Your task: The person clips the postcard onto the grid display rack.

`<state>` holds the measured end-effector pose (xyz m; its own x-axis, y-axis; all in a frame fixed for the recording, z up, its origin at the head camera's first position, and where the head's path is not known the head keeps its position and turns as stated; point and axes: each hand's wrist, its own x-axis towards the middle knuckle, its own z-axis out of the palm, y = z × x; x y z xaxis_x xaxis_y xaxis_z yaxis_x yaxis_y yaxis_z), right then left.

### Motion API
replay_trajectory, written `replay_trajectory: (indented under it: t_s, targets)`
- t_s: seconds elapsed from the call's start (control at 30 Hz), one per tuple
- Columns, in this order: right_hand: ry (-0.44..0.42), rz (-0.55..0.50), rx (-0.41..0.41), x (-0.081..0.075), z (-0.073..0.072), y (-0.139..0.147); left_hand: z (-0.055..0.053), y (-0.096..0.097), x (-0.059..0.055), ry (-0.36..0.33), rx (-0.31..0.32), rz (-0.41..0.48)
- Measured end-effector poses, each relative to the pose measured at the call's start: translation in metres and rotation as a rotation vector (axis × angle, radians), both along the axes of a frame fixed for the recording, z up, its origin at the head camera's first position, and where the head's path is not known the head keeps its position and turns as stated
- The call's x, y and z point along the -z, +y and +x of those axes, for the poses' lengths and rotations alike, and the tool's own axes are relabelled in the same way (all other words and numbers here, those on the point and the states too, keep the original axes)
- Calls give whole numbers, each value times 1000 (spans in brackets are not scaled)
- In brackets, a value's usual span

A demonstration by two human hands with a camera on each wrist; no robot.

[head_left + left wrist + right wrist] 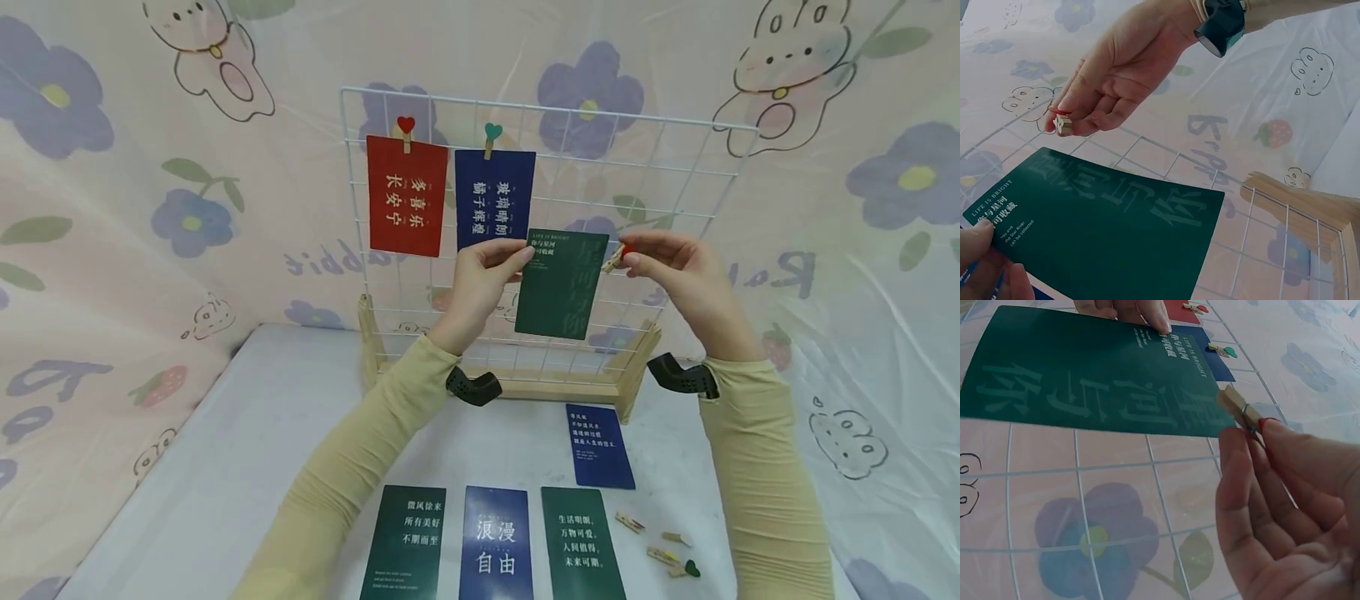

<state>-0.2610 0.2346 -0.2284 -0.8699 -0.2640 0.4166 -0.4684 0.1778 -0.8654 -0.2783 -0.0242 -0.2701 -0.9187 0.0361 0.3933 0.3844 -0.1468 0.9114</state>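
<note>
A green card [561,287] with white and faint large lettering is pinched at its upper left edge by my left hand [483,287], thumb on the printed face. My right hand [686,279] pinches a small wooden clothespin [1239,407] with a red heart, its tip right at the card's upper right corner. Behind the card stands a white wire grid rack [652,200]. A red card [407,196] and a blue card [495,196] hang on it, each under a heart clothespin. The left hand overlaps the blue card's lower edge in the head view.
The rack has a wooden base [555,390]. On the white table [285,400] lie a blue card [600,446] near the base and a front row: green card [405,542], blue card [497,542], green card [583,542]. Several loose clothespins [663,556] lie at the right.
</note>
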Motion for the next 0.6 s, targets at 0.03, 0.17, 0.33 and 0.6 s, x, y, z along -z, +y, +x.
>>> replay_trajectory:
  t_s: [0.03,0.17,0.33,0.6]
  targets:
    - [2,2,1,-2,0,-1,0,0,-2,12,-5,-1]
    - [10,23,34,-9,-1,-4,-4,2,-8,56,-13,1]
    - [28,-41,42,-21,-5,-8,-9,4,-15,87,-26,-11]
    - [52,-54,75,-40,-11,-15,-16,7,-20,75,-49,-3]
